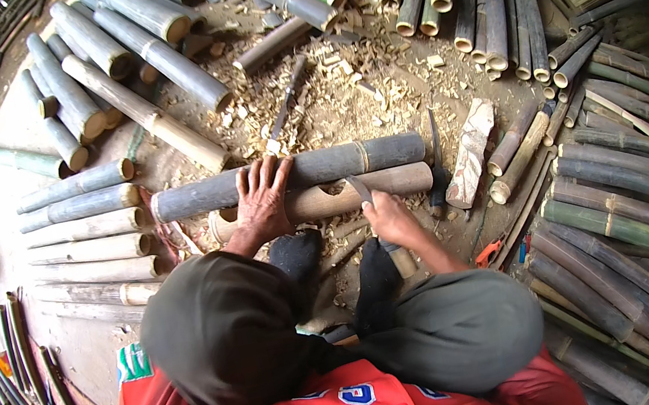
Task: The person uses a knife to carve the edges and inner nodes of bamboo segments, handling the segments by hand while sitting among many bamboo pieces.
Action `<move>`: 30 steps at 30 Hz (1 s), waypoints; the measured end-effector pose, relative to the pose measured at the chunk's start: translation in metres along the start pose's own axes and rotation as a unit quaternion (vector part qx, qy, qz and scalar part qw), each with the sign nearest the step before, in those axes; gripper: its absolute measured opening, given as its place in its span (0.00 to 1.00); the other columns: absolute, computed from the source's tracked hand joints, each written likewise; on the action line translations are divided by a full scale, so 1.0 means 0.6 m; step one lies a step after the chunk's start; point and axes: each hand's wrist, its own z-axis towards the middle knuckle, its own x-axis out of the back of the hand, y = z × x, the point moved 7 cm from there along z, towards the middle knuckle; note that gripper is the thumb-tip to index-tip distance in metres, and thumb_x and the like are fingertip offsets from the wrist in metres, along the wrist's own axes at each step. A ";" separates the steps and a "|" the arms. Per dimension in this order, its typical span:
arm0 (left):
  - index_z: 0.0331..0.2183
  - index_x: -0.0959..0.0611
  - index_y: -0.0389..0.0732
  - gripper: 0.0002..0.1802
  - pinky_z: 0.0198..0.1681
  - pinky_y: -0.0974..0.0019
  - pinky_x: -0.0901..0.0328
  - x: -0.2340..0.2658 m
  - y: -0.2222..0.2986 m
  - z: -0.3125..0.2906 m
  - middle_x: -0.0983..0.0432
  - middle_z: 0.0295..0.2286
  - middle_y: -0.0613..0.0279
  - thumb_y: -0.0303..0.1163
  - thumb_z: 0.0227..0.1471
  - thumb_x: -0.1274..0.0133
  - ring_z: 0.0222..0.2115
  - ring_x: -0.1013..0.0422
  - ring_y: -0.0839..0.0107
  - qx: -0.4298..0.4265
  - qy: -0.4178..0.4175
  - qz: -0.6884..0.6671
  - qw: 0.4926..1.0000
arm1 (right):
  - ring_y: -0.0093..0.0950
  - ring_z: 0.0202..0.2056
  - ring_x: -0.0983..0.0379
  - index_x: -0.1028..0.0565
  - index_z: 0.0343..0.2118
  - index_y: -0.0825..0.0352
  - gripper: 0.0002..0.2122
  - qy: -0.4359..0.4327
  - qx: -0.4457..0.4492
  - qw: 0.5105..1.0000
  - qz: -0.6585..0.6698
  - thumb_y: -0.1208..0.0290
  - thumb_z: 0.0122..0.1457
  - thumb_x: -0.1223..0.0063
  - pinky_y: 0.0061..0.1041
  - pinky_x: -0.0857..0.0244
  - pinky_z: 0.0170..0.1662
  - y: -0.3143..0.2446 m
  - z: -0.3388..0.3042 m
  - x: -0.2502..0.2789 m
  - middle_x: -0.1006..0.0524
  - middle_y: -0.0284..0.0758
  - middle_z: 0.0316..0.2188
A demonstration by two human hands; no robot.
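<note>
A dark bamboo pole (327, 165) lies crosswise in front of me. Along its near side is a paler bamboo tube (403, 181) with notches cut in its upper side. My left hand (265, 200) reaches across the paler tube, its fingers spread and curved over the dark pole, holding it down. A knife (359, 188) is gripped in my right hand (388, 219). Its blade points up and left, by the right end of a notch; its long handle runs back under my forearm. My dark-covered feet (375, 272) are just below the tube.
Wood chips (350, 102) cover the ground beyond, around another long blade (289, 98). A chopped wood block (471, 151) stands at right, beside a dark tool (436, 170). Stacked bamboo lengths (627, 192) line the right; more poles (86, 227) lie left and at the back.
</note>
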 end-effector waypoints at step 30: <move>0.67 0.38 0.47 0.76 0.73 0.39 0.68 0.091 -0.265 -0.170 0.42 0.66 0.59 0.58 0.14 0.23 0.71 0.53 0.51 0.110 0.067 -0.104 0.986 | 0.60 0.39 0.23 0.28 0.47 0.73 0.13 0.054 0.063 0.988 0.132 0.68 0.67 0.55 0.54 0.30 0.43 -0.393 -0.007 -0.255 0.20 0.59 0.35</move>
